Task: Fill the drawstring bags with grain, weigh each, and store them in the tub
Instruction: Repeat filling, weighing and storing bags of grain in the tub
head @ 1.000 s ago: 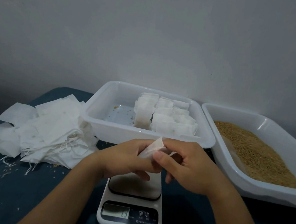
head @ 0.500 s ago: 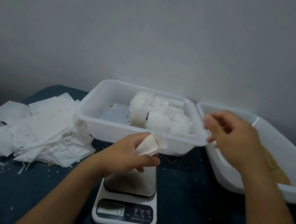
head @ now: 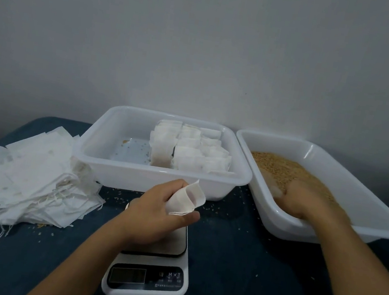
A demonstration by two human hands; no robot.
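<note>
My left hand (head: 155,213) grips a small white drawstring bag (head: 186,201) with its mouth held open, just above the kitchen scale (head: 151,265). My right hand (head: 307,202) is down in the brown grain (head: 289,171) inside the white grain tub (head: 371,201) on the right; its fingertips are buried and hidden. The white storage tub (head: 100,155) behind the scale holds several filled bags (head: 188,150) standing in its right half.
A loose pile of empty white bags (head: 23,174) with dangling strings lies at the left on the dark blue table (head: 257,272). Spilled grains dot the cloth around the tubs and the pile. A grey wall stands behind.
My right hand left the bag, swung right over the grain tub and dropped into the grain. My left hand keeps the open bag above the scale.
</note>
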